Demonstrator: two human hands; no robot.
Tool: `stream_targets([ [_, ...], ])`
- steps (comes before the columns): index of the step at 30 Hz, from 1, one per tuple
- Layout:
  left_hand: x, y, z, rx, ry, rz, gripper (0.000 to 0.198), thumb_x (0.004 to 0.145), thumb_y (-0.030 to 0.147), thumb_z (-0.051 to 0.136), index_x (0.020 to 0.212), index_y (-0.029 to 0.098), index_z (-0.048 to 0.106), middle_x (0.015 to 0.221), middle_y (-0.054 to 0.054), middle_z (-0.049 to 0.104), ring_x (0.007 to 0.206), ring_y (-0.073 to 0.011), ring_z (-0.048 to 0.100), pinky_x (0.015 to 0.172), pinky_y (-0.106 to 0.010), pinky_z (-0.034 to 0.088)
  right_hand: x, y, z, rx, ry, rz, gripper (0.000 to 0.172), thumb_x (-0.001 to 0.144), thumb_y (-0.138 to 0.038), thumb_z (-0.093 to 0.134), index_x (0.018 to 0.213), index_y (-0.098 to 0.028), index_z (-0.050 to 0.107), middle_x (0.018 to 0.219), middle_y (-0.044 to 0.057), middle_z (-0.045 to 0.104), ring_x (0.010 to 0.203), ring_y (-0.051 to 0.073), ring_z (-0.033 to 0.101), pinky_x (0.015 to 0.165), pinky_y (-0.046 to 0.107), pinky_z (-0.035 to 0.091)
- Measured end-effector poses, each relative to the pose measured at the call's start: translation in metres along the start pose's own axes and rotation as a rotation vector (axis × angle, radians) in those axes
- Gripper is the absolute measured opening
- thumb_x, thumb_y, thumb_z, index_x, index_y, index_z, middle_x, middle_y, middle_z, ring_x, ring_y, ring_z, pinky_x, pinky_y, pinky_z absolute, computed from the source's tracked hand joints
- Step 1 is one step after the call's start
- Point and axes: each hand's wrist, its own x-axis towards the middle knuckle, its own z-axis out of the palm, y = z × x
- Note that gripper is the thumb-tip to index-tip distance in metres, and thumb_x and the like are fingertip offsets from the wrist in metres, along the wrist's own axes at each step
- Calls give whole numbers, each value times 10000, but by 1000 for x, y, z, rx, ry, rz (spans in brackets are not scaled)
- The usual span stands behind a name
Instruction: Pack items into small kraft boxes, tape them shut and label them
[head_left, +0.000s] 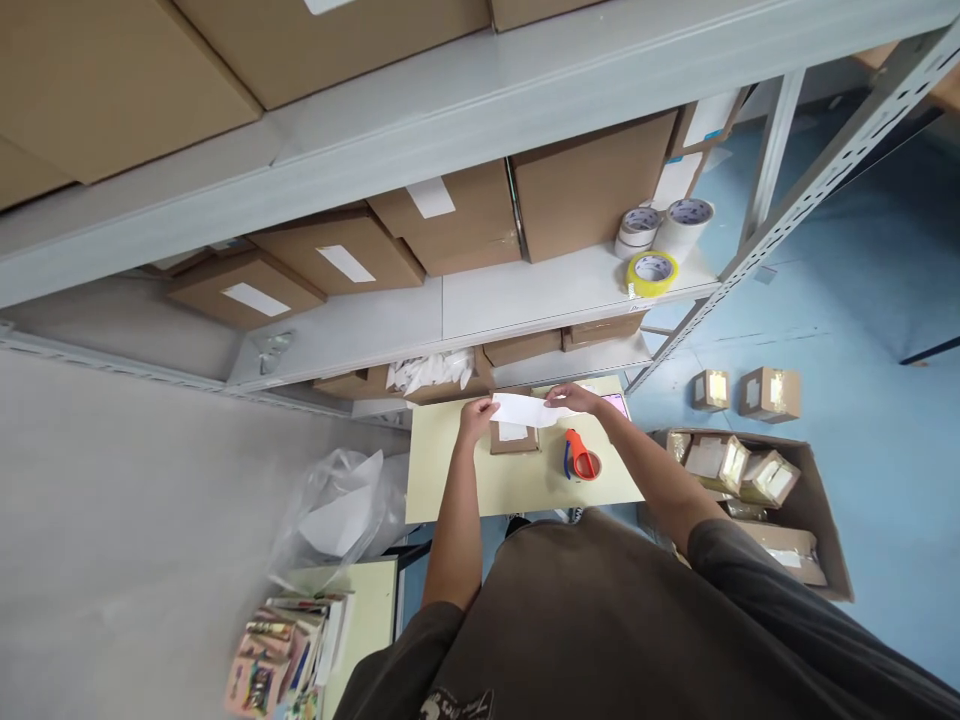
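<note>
White paper strip [525,409] stretched crosswise between both hands, long axis running left to right, left hand [476,419] pinching one end, right hand [571,399] pinching the other, fingers closed narrow on it. Strip sits just above a small cardboard box [514,440] on a pale yellow table [450,480]; orange tape dispenser [581,458] lies nearer right hand.

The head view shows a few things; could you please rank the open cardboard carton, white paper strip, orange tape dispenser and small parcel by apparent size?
1. Open cardboard carton
2. White paper strip
3. The small parcel and orange tape dispenser look alike, so I cannot rank them.
</note>
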Motion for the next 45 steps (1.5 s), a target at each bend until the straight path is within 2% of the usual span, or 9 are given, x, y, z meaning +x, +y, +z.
stream_targets([
  [5, -11, -1, -2, -76, 54, -16, 377, 756, 548, 767, 654, 198, 672, 657, 8, 606, 691, -165, 543, 665, -267, 432, 0, -16, 5, 75, 21, -21, 426, 739, -599, 866, 813, -187, 788, 716, 14, 695, 636, 151, 541, 600, 284, 416],
  [12, -24, -19, 2, -150, 244, -129, 382, 717, 563, 819, 661, 198, 718, 627, 13, 616, 711, -173, 599, 658, -251, 469, -7, -11, 2, 37, 183, -8, 511, 690, -690, 843, 787, -196, 755, 724, 18, 689, 658, 162, 535, 608, 294, 430],
  [17, -29, -38, -21, -301, 352, -143, 371, 675, 531, 875, 759, 180, 787, 711, -15, 707, 754, -183, 648, 703, -270, 512, -16, 9, -17, 39, 320, 13, 548, 728, -733, 790, 829, -196, 756, 836, 71, 765, 807, 238, 673, 774, 377, 554],
  [21, -35, -45, -14, -438, 347, -221, 406, 657, 498, 899, 832, 149, 787, 692, -28, 709, 686, -166, 654, 673, -281, 525, -16, 15, -12, -115, 502, 40, 425, 812, -558, 755, 1040, -203, 811, 1198, 147, 798, 1176, 330, 699, 1071, 484, 518],
  [24, -44, -47, 3, -528, 267, -303, 407, 646, 439, 921, 854, 133, 751, 713, -50, 721, 643, -161, 676, 650, -282, 540, -19, 12, 13, -159, 719, 72, 473, 852, -484, 688, 1223, -203, 778, 1376, 164, 738, 1289, 346, 658, 1138, 520, 478],
  [27, -55, -48, 18, -622, 165, -367, 420, 665, 394, 933, 919, 131, 726, 797, -90, 746, 698, -196, 742, 696, -304, 577, -23, 3, 56, -125, 810, 59, 491, 882, -530, 626, 1229, -210, 761, 1329, 157, 758, 1180, 335, 698, 1039, 505, 541],
  [32, -68, -46, 24, -726, 21, -351, 472, 710, 419, 913, 1035, 127, 733, 879, -120, 771, 768, -220, 769, 685, -301, 566, -15, -19, 139, -52, 503, -24, 452, 865, -649, 624, 960, -225, 750, 1008, 77, 795, 949, 259, 706, 887, 393, 560],
  [38, -72, -56, -3, -599, -4, -302, 525, 613, 512, 946, 924, 124, 776, 810, -97, 772, 697, -182, 684, 579, -257, 453, 5, -49, 186, -90, 399, -24, 450, 821, -682, 662, 715, -255, 568, 679, -20, 599, 661, 183, 562, 677, 329, 502],
  [45, -76, -77, -53, -627, 170, -247, 624, 584, 589, 944, 971, 114, 827, 930, -130, 809, 792, -213, 707, 649, -280, 491, 9, -78, 210, 93, 282, 10, 350, 857, -579, 707, 855, -229, 686, 827, 35, 739, 777, 198, 697, 758, 335, 561],
])
